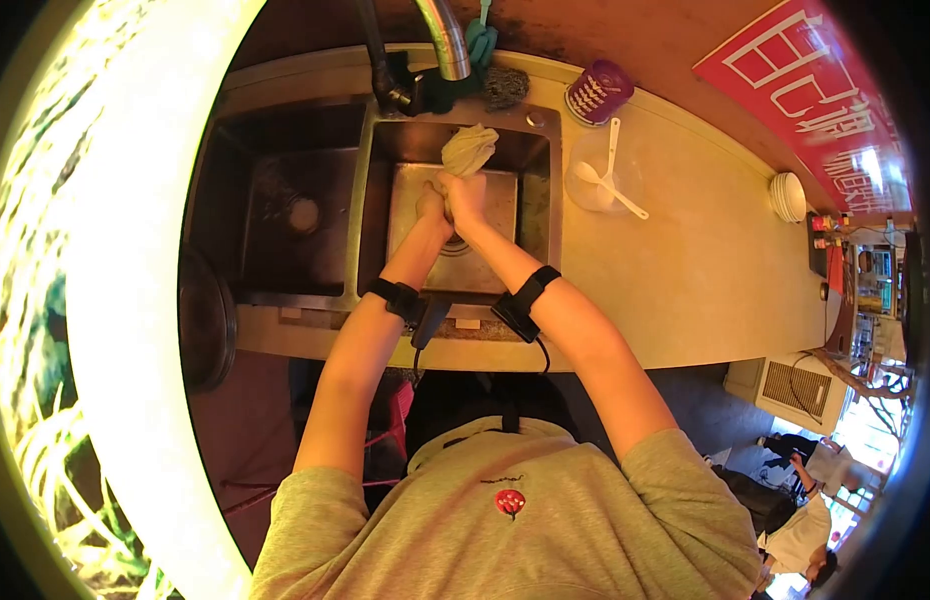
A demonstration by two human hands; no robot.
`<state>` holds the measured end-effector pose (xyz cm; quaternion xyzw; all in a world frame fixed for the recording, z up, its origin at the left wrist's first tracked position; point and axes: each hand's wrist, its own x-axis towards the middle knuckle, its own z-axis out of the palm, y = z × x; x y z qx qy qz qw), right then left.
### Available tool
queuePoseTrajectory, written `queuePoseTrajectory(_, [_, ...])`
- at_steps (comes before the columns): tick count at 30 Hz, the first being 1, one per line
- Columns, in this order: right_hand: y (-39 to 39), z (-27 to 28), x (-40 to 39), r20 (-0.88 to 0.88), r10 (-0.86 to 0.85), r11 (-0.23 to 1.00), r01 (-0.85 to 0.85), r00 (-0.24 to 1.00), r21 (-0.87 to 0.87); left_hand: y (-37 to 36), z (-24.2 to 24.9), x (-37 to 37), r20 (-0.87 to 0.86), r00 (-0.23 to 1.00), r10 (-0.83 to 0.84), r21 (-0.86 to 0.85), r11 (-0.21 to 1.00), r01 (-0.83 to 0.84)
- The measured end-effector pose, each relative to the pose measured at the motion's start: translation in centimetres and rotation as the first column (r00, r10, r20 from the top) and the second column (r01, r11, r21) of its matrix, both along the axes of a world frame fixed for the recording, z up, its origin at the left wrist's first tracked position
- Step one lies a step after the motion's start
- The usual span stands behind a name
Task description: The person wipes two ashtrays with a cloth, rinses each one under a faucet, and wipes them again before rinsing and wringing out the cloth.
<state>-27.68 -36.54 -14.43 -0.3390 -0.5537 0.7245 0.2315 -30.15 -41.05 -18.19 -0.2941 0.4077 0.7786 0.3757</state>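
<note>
Over the right basin of a metal double sink (pixel 558 200), my left hand (pixel 432 207) and my right hand (pixel 465 197) are pressed together, both closed round a pale cloth (pixel 469 150). A bunched part of the cloth sticks out beyond my fingers toward the back of the basin. Below my hands lies the basin's floor, with a round drain partly hidden by my wrists. A metal faucet spout (pixel 446 45) hangs above the back edge of the sink.
Right of the sink, the counter (pixel 685 260) holds a clear bowl (pixel 585 180) with a white spoon (pixel 630 203) and a ladle, a purple container (pixel 598 92) and stacked white bowls (pixel 788 197). A dark scrubber (pixel 506 88) lies behind the sink. People are far off at the lower right.
</note>
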Motion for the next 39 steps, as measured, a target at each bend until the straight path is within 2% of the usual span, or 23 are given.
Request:
queuePoseTrajectory(9, [-2.0,-2.1,-0.2,0.101,0.055,0.986,-0.070,0.993,0.153,-2.7,-2.9,1.4,-0.284,0.913,-0.292,-0.560,0.823,0.089])
queuePoseTrajectory(11, [-2.5,-4.4,-0.7,0.171,0.032,0.981,-0.063,0.985,0.181,-4.6,-6.6,0.7,-0.315,0.746,-0.587,-0.789,0.599,0.139])
queuePoseTrajectory(12, [-2.8,-3.7,-0.5,0.252,0.044,0.965,-0.107,0.967,0.240,-5.7,-8.9,-0.5,-0.184,0.531,-0.827,-0.951,0.287,0.118])
queuePoseTrajectory(14, [-3.2,-8.8,-1.2,0.226,0.044,0.958,-0.105,0.973,0.268,-6.7,-12.1,-2.5,0.187,0.145,-0.972,-0.977,-0.199,-0.076])
queuePoseTrajectory(16, [-4.4,-6.8,-1.0,0.332,0.040,0.976,-0.107,0.942,0.188,-6.3,-5.4,-0.2,0.199,0.074,-0.977,-0.978,-0.203,-0.052])
queuePoseTrajectory(17, [-4.4,-3.9,-0.5,0.437,0.015,0.986,-0.087,0.899,0.145,-7.0,-5.9,-0.2,-0.123,0.216,-0.969,-0.976,0.158,0.151])
queuePoseTrajectory(18, [-4.4,-3.5,-0.4,0.475,-0.020,0.988,-0.054,0.880,0.141,-7.7,-6.5,-0.1,-0.431,0.481,-0.763,-0.734,0.607,0.305])
queuePoseTrajectory(19, [-4.4,-3.5,-0.3,0.476,-0.023,0.982,-0.068,0.879,0.174,-8.5,-7.1,0.0,-0.520,0.691,-0.502,-0.412,0.856,0.312])
queuePoseTrajectory(21, [-3.9,-2.9,0.4,0.491,0.102,0.959,-0.216,0.865,0.182,-9.5,-3.6,-0.5,-0.238,0.747,-0.621,-0.530,0.727,0.436])
queuePoseTrajectory(22, [-2.2,1.1,2.6,0.467,0.360,0.913,-0.408,0.807,0.001,-10.5,-4.1,-1.3,-0.265,0.718,-0.644,-0.429,0.745,0.510])
queuePoseTrajectory(24, [-1.4,0.4,3.1,0.484,0.389,0.835,-0.522,0.784,0.173,-10.7,-3.4,-2.4,-0.191,0.718,-0.669,-0.603,0.658,0.452])
queuePoseTrajectory(26, [-0.8,1.7,5.1,0.240,0.319,0.862,-0.386,0.917,0.329,-10.5,0.1,-1.7,-0.159,0.638,-0.753,-0.736,0.522,0.432])
queuePoseTrajectory(28, [0.9,6.3,8.9,-0.007,0.439,0.895,-0.437,0.898,0.095,-11.8,-4.9,-4.9,-0.452,0.341,-0.824,-0.749,0.559,0.357])
queuePoseTrajectory(29, [2.3,8.5,11.0,-0.024,0.544,0.839,-0.543,0.839,0.038,-10.9,-1.6,-3.5,-0.409,0.321,-0.855,-0.758,0.513,0.403])
queuePoseTrajectory(30, [3.8,10.4,13.2,-0.045,0.642,0.766,-0.643,0.766,-0.016,-9.9,-1.2,-3.5,-0.355,0.380,-0.854,-0.836,0.472,0.281])
queuePoseTrajectory(31, [5.0,12.2,15.7,-0.043,0.633,0.774,-0.633,0.773,0.011,-11.1,-4.6,-6.3,-0.257,0.100,-0.961,-0.950,0.270,0.156])
queuePoseTrajectory(32, [6.1,13.2,18.0,-0.043,0.625,0.781,-0.624,0.779,0.032,-10.9,-4.8,-5.9,-0.213,0.117,-0.970,-0.971,0.197,-0.132])
queuePoseTrajectory(33, [7.2,12.9,19.7,-0.065,0.619,0.785,-0.616,0.782,0.062,-8.5,1.3,-0.7,-0.231,-0.065,-0.971,-0.771,0.224,-0.597])
queuePoseTrajectory(34, [8.3,12.7,21.8,-0.081,0.567,0.823,-0.561,0.820,0.090,-8.1,0.8,-1.3,-0.333,-0.130,-0.934,-0.727,0.342,-0.596])
queuePoseTrajectory(35, [9.2,12.5,23.8,-0.102,0.514,0.857,-0.503,0.852,0.114,-9.1,-2.4,-5.0,-0.343,-0.131,-0.930,-0.852,0.367,-0.374])
queuePoseTrajectory(36, [10.4,12.3,26.0,-0.126,0.459,0.886,-0.443,0.879,0.136,-7.8,-1.4,-3.4,-0.202,0.002,-0.979,-0.899,0.185,-0.396])
queuePoseTrajectory(38, [13.2,12.5,31.0,0.008,0.411,0.893,-0.405,0.911,0.197,-6.4,-0.5,-0.6,-0.294,-0.398,-0.869,-0.758,0.466,-0.457])
queuePoseTrajectory(39, [14.7,12.8,33.8,0.056,0.372,0.893,-0.374,0.927,0.250,-4.7,0.6,1.5,-0.310,-0.315,-0.897,-0.778,0.430,-0.458])
